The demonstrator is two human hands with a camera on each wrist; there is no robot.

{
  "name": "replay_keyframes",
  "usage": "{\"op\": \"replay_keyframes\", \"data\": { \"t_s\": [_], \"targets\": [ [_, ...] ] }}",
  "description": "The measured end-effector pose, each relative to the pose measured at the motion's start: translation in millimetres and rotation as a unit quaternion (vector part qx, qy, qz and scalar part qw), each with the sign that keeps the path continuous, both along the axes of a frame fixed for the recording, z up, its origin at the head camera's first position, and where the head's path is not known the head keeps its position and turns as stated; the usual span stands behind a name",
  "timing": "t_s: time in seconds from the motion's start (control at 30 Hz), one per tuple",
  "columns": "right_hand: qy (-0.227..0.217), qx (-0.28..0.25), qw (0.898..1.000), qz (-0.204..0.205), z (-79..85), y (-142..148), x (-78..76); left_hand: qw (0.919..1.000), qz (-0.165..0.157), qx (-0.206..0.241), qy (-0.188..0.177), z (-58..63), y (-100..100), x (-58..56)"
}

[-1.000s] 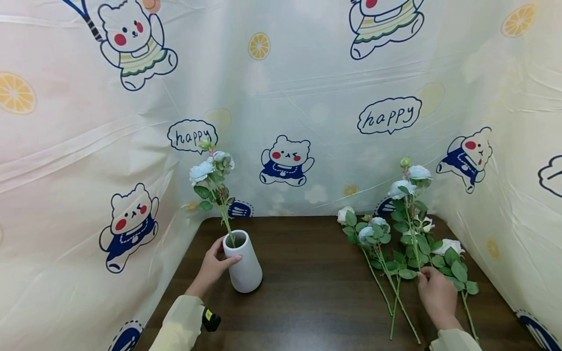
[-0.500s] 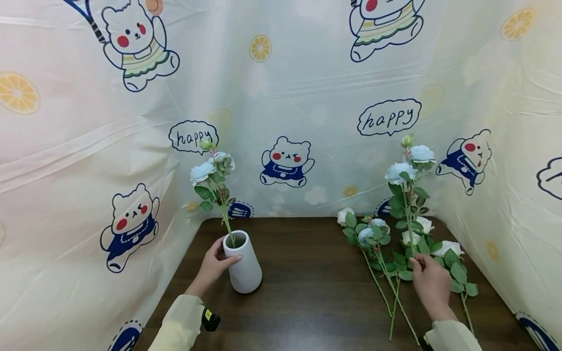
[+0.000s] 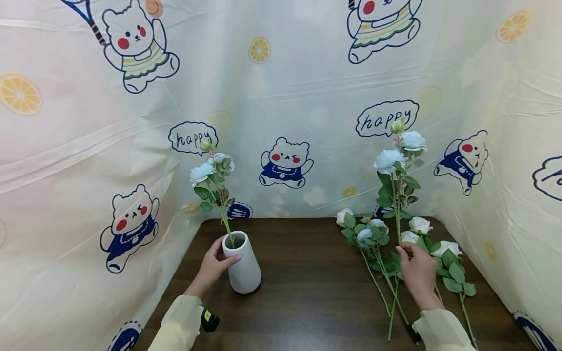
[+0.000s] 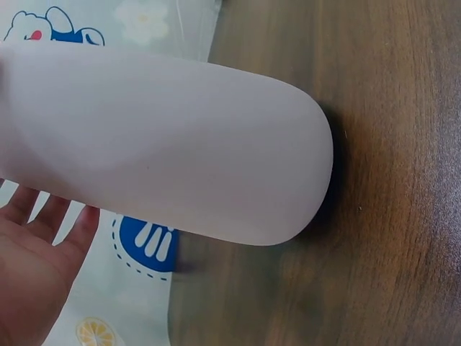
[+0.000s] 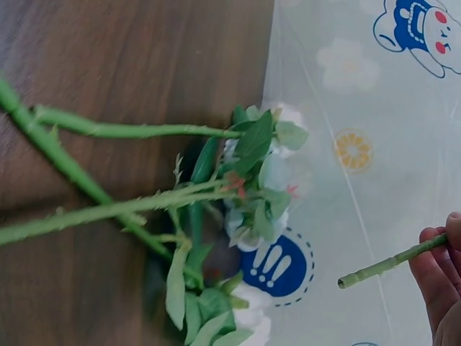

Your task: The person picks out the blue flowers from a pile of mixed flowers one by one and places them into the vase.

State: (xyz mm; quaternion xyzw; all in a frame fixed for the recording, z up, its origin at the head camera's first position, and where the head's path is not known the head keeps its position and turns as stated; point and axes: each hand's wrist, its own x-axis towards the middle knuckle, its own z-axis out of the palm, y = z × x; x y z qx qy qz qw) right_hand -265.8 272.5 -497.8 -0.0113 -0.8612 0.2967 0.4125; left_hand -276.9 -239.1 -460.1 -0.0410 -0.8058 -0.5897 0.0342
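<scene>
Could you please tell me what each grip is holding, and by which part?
The right grip pinches a pale blue flower spray by its lower stem; the left grip holds the white vase around its upper part.

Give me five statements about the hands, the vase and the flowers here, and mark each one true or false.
1. The left hand holds the white vase near its rim. True.
2. No flower stands in the vase. False: a blue-flowered stem leans in it, its blooms above the rim.
3. The right hand pinches a second blue-flowered stem, blooms upward. True.
4. The lower end of the stem in the right hand is inside the vase. False: it hangs free, well apart from the vase.
5. More flowers, some white, lie on the right side of the table. True.
</scene>
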Motion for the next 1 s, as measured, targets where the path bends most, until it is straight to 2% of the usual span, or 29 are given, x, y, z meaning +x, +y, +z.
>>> {"op": "replay_keyframes", "data": {
  "t_s": [0.1, 0.2, 0.4, 0.53, 0.77, 0.9, 1.0],
  "targets": [
    [0.008, -0.003, 1.0, 0.004, 2.6, -5.2, -4.0, 0.9996, 0.019, -0.004, 0.022, 0.3, 0.3, 0.8],
    [0.008, -0.005, 1.0, 0.01, 5.4, -9.7, -7.3, 0.997, 0.046, 0.009, 0.062, 0.4, 0.7, 1.1],
    [0.008, -0.007, 1.0, 0.017, 11.1, -17.0, -12.0, 0.9843, 0.087, 0.05, 0.145, 4.7, 4.2, 3.9],
    [0.019, -0.001, 0.999, 0.026, 14.8, -22.0, -14.9, 0.9799, 0.101, 0.06, 0.161, 10.7, 6.8, 6.4],
    [0.045, -0.005, 0.998, 0.041, 23.4, -34.2, -18.9, 0.9717, 0.113, 0.064, 0.197, -7.7, 2.7, -12.4],
    [0.044, -0.007, 0.998, 0.05, 25.9, -39.8, -22.8, 0.9699, 0.1, 0.069, 0.211, 4.4, 10.9, -12.4],
    [0.041, -0.008, 0.997, 0.06, 28.6, -45.5, -24.1, 0.9699, 0.088, 0.06, 0.219, 18.8, 20.1, -6.5]
  ]
}}
